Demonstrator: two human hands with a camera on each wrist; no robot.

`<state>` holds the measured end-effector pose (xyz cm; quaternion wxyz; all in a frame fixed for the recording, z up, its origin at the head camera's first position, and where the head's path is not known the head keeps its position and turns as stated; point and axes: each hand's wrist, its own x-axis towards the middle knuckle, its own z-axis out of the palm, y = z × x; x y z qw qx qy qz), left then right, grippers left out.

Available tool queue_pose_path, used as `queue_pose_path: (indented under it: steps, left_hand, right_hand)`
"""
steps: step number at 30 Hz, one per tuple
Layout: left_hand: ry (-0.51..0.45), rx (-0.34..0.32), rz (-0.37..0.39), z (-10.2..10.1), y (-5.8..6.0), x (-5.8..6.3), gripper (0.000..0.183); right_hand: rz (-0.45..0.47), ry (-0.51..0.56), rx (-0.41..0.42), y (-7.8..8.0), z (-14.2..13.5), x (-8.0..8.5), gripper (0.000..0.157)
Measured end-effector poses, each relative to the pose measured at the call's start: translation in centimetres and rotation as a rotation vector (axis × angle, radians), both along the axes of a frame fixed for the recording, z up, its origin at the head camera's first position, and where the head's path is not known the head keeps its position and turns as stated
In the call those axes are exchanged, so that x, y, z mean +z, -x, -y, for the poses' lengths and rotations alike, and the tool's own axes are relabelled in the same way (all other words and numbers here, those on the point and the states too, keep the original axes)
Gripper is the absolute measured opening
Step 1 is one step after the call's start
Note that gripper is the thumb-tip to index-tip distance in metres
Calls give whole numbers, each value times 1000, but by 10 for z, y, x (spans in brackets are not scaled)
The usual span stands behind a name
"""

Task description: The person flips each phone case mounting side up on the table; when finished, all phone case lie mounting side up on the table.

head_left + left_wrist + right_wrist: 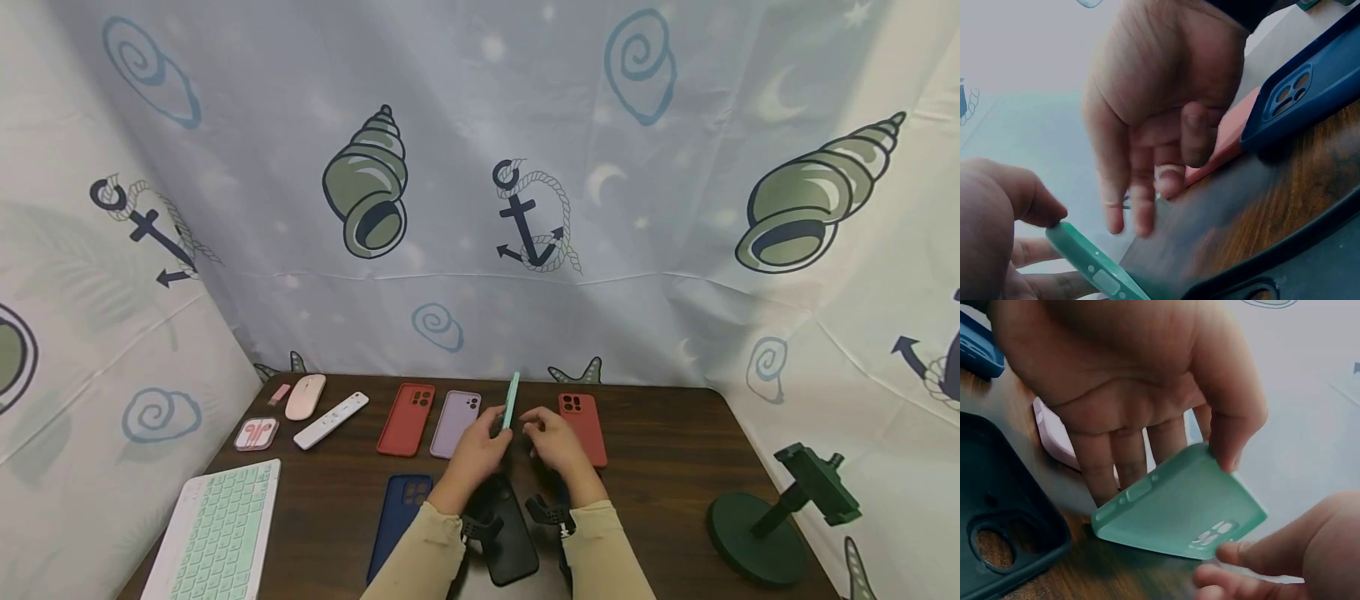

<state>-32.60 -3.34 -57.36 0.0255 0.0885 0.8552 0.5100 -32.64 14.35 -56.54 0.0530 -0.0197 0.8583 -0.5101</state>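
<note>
In the head view my left hand (478, 447) pinches a mint green phone case (512, 400), held on edge above the table. The right wrist view shows the left thumb and fingers gripping one end of the case, and its camera cutouts (1213, 533) at the other end. My right hand (558, 446) is just right of the case, its fingers loosely bent and holding nothing. In the right wrist view its fingertips (1230, 552) overlap the case's lower corner. A black phone case (510, 533) lies below, between my forearms.
A red case (405, 419), a lilac case (455, 423), another red case (585, 427) and a blue case (397, 517) lie around. At left are a keyboard (225, 529), a white remote (331, 421), a pink mouse (306, 397) and an earphone box (257, 434). A green stand (757, 537) occupies the right.
</note>
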Motion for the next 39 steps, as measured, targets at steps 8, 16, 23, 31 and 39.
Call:
queue_pose_path:
  steps: [8,16,23,31,39]
  left_hand:
    - [-20,10,21,4,-2,4,51]
    - [47,60,-59,7,-2,3,48]
    - [137,84,-69,9,3,-1,45]
    - [186,78,-81,10,3,-4,44]
    - [341,73,-150,8,4,-7,51]
  right_hand:
    - [119,-15,95,0,5,-6,33]
    - [136,-24,121,1,4,-5,37]
    - [136,-36,113,1,3,-4,41]
    - [137,-59,113,0,1,-1,46]
    - [140,-54,100,-1,-3,2,46]
